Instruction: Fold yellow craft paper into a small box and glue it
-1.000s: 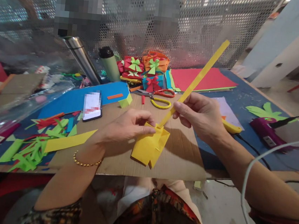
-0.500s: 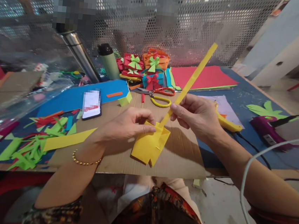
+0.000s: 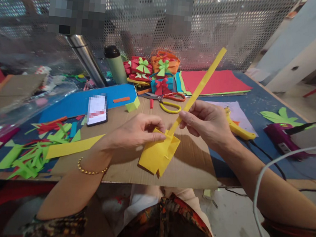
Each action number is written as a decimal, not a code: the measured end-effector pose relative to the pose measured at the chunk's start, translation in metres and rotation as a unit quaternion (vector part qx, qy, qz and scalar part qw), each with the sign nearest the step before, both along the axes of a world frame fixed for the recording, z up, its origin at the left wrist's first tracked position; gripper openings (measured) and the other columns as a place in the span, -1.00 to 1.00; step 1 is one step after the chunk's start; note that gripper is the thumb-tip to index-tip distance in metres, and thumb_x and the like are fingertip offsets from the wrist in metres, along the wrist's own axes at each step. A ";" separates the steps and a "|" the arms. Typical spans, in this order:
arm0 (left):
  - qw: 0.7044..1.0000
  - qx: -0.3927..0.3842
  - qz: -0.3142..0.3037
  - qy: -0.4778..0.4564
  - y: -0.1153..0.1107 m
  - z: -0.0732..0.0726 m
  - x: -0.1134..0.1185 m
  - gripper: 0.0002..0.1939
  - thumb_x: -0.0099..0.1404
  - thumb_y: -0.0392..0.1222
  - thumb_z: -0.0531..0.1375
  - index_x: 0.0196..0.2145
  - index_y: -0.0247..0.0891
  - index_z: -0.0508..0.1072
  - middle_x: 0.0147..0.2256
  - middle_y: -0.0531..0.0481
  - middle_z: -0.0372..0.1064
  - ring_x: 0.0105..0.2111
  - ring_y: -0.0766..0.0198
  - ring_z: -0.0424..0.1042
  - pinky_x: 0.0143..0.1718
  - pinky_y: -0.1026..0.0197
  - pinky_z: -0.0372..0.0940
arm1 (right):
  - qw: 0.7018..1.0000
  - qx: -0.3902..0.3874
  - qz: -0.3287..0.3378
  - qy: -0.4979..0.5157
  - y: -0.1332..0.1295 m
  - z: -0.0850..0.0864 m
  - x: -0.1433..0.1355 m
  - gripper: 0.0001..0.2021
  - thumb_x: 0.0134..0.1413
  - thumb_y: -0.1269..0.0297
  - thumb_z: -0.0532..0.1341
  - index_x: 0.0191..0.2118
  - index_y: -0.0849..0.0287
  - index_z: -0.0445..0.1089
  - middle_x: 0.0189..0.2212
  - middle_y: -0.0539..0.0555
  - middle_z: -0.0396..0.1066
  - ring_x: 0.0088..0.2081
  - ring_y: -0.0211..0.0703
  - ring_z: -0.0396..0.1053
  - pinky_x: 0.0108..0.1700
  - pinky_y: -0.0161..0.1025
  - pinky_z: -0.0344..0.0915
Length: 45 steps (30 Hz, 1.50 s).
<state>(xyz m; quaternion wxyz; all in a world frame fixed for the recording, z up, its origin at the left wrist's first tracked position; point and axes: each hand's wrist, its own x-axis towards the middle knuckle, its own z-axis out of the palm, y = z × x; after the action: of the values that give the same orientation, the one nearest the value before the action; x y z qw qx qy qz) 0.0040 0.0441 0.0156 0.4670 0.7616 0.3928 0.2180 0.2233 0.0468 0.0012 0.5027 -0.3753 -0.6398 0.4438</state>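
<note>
A small folded yellow paper bag (image 3: 157, 155) is over the brown cardboard (image 3: 192, 166), its open top toward the far side. My left hand (image 3: 142, 132) pinches the bag's upper left rim between thumb and fingers. A long narrow yellow paper strip (image 3: 204, 82) slants up to the right from the bag's opening. My right hand (image 3: 208, 121) grips this strip with thumb and fingers a little above the bag. The strip's lower end meets the bag's top edge; whether it is fixed there I cannot tell.
Beyond the hands lie scissors (image 3: 170, 107), a phone (image 3: 97, 111) and finished small paper bags (image 3: 163, 67). Green paper scraps (image 3: 31, 158) are heaped at left. A yellow glue gun (image 3: 240, 130) and red paper sheets (image 3: 220, 81) are at right; a steel flask (image 3: 88, 59) stands behind.
The strip's upper end has tipped slightly to the left and down. Both hands keep their holds and have barely moved.
</note>
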 end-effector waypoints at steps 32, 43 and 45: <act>0.999 -0.028 0.018 -0.042 -0.002 -0.003 0.004 -0.81 0.26 -0.14 0.30 -0.25 -0.24 0.40 -0.30 0.08 0.33 -0.34 0.36 0.33 -0.37 0.31 0.22 | 1.000 -0.018 -0.006 -0.011 -0.002 -0.001 0.000 -0.61 0.03 -0.06 0.41 -0.46 0.13 0.35 -0.61 -0.03 0.43 -0.69 -0.41 0.12 -0.65 -0.31 -0.02; 0.999 -0.012 -0.003 -0.036 0.002 -0.004 0.005 -0.76 0.21 -0.16 0.28 -0.15 -0.25 0.48 -0.18 0.01 0.43 -0.25 0.30 0.38 -0.24 0.24 0.28 | 1.000 -0.014 -0.009 -0.011 -0.002 -0.002 -0.001 -0.59 0.02 -0.09 0.42 -0.46 0.14 0.35 -0.61 -0.03 0.44 -0.69 -0.42 0.13 -0.66 -0.31 0.00; 0.999 -0.018 -0.002 -0.039 0.001 -0.003 0.006 -0.78 0.21 -0.18 0.28 -0.17 -0.25 0.47 -0.19 0.02 0.43 -0.27 0.31 0.38 -0.24 0.23 0.29 | 1.000 -0.013 -0.010 -0.011 -0.002 -0.002 -0.001 -0.58 0.02 -0.09 0.42 -0.47 0.14 0.34 -0.61 -0.03 0.44 -0.69 -0.42 0.13 -0.66 -0.31 0.00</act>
<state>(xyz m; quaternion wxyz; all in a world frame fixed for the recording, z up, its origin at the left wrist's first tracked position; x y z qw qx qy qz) 0.0099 0.0453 0.0121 0.4958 0.7449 0.3767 0.2396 0.2222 0.0449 -0.0008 0.4947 -0.3929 -0.6361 0.4430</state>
